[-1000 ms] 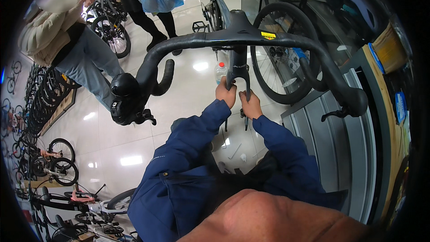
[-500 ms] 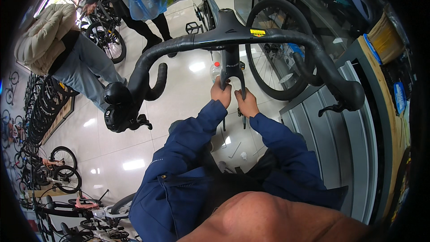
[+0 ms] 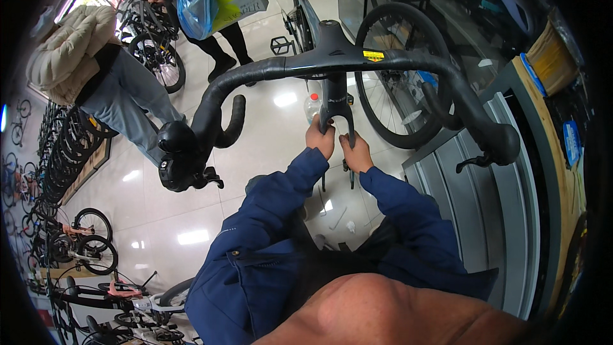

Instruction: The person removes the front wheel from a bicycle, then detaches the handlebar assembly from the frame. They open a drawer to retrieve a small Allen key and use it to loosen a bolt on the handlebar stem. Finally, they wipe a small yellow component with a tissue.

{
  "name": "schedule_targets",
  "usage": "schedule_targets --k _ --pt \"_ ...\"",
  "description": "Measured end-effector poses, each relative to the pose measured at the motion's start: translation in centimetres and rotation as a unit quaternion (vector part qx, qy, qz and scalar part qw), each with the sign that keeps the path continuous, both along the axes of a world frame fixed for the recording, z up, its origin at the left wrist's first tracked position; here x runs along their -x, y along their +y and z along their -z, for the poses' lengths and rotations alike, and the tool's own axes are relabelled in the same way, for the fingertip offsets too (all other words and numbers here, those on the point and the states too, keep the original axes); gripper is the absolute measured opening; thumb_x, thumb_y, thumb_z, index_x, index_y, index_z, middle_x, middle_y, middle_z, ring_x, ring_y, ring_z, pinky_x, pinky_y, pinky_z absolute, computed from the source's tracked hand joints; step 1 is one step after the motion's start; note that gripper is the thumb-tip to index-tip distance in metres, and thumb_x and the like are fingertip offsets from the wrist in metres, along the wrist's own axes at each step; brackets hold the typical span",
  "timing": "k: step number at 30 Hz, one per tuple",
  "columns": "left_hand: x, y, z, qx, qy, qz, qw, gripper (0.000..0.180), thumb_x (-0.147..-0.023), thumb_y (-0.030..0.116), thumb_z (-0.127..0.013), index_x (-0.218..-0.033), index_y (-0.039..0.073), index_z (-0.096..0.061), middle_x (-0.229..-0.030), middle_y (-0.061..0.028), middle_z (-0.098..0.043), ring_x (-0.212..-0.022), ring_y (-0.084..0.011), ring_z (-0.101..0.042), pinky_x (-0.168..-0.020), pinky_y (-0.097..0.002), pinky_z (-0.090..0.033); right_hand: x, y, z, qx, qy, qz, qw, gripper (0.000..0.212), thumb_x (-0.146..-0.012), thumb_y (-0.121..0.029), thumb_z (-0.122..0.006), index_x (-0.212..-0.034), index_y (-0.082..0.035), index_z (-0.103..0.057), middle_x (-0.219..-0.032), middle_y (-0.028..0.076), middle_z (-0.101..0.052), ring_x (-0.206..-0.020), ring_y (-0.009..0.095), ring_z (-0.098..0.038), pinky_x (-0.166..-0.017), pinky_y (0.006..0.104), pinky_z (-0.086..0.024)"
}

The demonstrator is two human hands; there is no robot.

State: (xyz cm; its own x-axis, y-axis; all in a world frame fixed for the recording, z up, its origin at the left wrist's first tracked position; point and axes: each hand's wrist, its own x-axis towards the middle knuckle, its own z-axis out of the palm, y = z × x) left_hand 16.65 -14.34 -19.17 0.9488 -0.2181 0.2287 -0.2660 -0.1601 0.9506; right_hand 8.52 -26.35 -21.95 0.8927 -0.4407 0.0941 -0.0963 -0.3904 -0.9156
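Left hand [image 3: 320,139] and right hand [image 3: 357,154] each grip one leg of a black bicycle fork [image 3: 336,110], beneath a curved handlebar [image 3: 300,62], above glossy floor tiles [image 3: 262,131].

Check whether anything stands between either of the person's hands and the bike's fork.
Nothing visible does: the left hand is on one leg of the fork, the right hand on the other. The handlebar shows farther up the picture, not between.
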Motion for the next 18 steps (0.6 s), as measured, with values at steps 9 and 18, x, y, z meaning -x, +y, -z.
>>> schedule_targets --k 9,18 --pt "-0.29 -0.14 0.8 -0.001 0.005 -0.002 1.0 0.017 -0.09 0.008 -0.057 -0.104 0.003 -0.066 -0.091 -0.0129 -0.069 -0.085 -0.0238 -0.067 -0.081 -0.036 -0.052 -0.1 -0.11 0.5 -0.023 0.0 0.006 1.0 0.031 -0.1 -0.03 -0.065 -0.101 0.001 -0.064 -0.083 0.021 -0.069 -0.081 0.039 -0.07 -0.075 0.045 -0.054" --pt "-0.26 -0.17 0.79 0.006 -0.004 0.0 1.0 0.017 -0.088 0.008 -0.057 -0.103 0.003 -0.065 -0.088 -0.014 -0.068 -0.083 -0.0242 -0.067 -0.079 -0.0355 -0.052 -0.32 -0.05 0.6 -0.024 0.014 0.006 1.0 0.027 -0.1 -0.026 -0.066 -0.1 0.002 -0.065 -0.085 0.023 -0.07 -0.083 0.041 -0.07 -0.077 0.0451 -0.054"
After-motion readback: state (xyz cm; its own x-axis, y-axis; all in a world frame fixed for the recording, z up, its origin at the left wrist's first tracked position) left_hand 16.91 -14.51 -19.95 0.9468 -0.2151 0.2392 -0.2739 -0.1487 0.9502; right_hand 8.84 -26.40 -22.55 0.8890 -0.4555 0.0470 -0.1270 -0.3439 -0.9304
